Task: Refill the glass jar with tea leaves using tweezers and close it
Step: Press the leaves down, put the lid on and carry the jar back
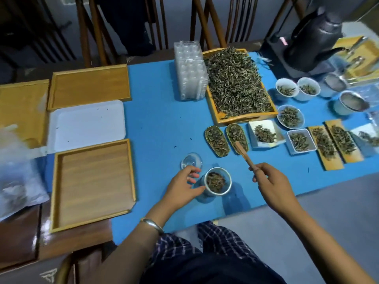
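- The left hand curls its thumb and fingers around the left side of the glass jar, steadying it upright on the blue mat; a metal bangle sits on that wrist.
- The right hand pinches the near end of the wooden tweezers between thumb and fingers, just right of the jar and slightly beyond it.
- The tweezers slant up and away to the left, and their tips reach over the near end of the right one of two oval scoops of tea leaves; whether any leaf is caught between the tips cannot be told.
- The jar stands open between the two hands, with dry tea leaves showing through its mouth.
- The glass lid lies on the mat just beyond the left hand's fingers, apart from the jar.
- Farther back, a wooden tray is heaped with loose tea, with a stack of clear plastic containers touching its left side.
- Right of the scoops lie small white dishes, cups and wooden slats, each holding tea.
- At the left edge sit an empty wooden tray, a white tray and another wooden tray.
- A black kettle stands at the far right corner.
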`<state>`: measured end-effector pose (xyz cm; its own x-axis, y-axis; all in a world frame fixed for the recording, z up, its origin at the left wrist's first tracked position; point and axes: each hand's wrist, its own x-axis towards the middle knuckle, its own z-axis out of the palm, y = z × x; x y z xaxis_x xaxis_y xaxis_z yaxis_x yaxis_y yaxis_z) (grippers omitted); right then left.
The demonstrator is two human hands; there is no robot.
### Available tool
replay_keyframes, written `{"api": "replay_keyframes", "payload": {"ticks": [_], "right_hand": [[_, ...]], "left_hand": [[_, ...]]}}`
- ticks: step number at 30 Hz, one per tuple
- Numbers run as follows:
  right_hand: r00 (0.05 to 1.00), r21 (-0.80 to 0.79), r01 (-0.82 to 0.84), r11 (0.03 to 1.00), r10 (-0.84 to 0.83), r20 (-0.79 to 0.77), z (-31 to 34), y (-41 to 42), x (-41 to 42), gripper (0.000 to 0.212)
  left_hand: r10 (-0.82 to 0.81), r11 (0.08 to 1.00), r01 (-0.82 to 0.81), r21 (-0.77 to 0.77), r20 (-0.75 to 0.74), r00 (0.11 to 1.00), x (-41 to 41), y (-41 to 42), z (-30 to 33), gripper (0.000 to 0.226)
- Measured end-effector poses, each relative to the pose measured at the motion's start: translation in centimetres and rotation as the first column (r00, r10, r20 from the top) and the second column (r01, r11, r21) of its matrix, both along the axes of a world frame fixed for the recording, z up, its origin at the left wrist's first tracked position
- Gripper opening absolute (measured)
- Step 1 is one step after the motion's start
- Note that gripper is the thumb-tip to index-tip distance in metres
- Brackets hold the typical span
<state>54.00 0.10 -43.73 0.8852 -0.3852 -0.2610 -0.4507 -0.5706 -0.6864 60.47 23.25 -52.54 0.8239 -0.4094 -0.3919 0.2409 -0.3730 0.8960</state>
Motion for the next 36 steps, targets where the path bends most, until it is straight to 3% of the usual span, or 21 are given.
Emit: {"api": "replay_keyframes", "payload": {"ticks": [7, 10, 19, 21, 27, 29, 32, 36], "right_hand": [[0.966, 0.077, -0.243, 0.967, 0.249, -0.07, -0.5, -2.0, 1.1, 0.018], [0.942, 0.101, -0.308, 0.946, 0.319, -0.106, -0.9, -1.6, 1.4, 0.016], [0.913, 0.094, -0.387, 0.917, 0.395, -0.103, -0.5, -1.6, 2.5, 0.011], [0.913, 0.112, -0.384, 0.917, 0.395, -0.106, 0.0, -1.9, 2.6, 0.005], [0.877, 0.062, -0.459, 0.886, 0.464, -0.129, 3.7, -2.3, 2.8, 0.016], [0.822, 0.048, -0.538, 0.841, 0.537, -0.189, 5.7, -2.0, 2.7, 0.011], [0.681, -0.159, -0.723, 0.673, 0.653, -0.332, 8.4, -0.6, 2.4, 0.013], [0.635, -0.416, -0.767, 0.488, 0.67, -0.385, 10.3, 3.3, 2.9, 0.011]], "left_hand": [[0.099, 0.994, -0.097, 0.052, -0.04, 0.994, -1.9, -1.3, -1.3, 0.054], [0.07, 0.993, -0.07, 0.093, -0.003, 0.998, -2.2, -2.2, -1.6, 0.063], [0.011, 0.978, -0.038, 0.207, 0.129, 0.992, -2.7, -3.6, -1.4, 0.084], [0.013, 0.976, -0.046, 0.213, 0.153, 0.988, -2.8, -3.9, -1.4, 0.084], [0.081, 0.974, -0.114, 0.197, 0.166, 0.983, -2.5, -3.9, -0.8, 0.077], [0.157, 0.97, -0.18, 0.161, 0.144, 0.977, -2.4, -3.6, -0.2, 0.074], [0.24, 0.959, -0.257, 0.12, 0.141, 0.961, -2.4, -2.4, 0.8, 0.069], [0.27, 0.941, -0.303, 0.15, 0.205, 0.941, -2.6, -0.8, 1.7, 0.067]]}}
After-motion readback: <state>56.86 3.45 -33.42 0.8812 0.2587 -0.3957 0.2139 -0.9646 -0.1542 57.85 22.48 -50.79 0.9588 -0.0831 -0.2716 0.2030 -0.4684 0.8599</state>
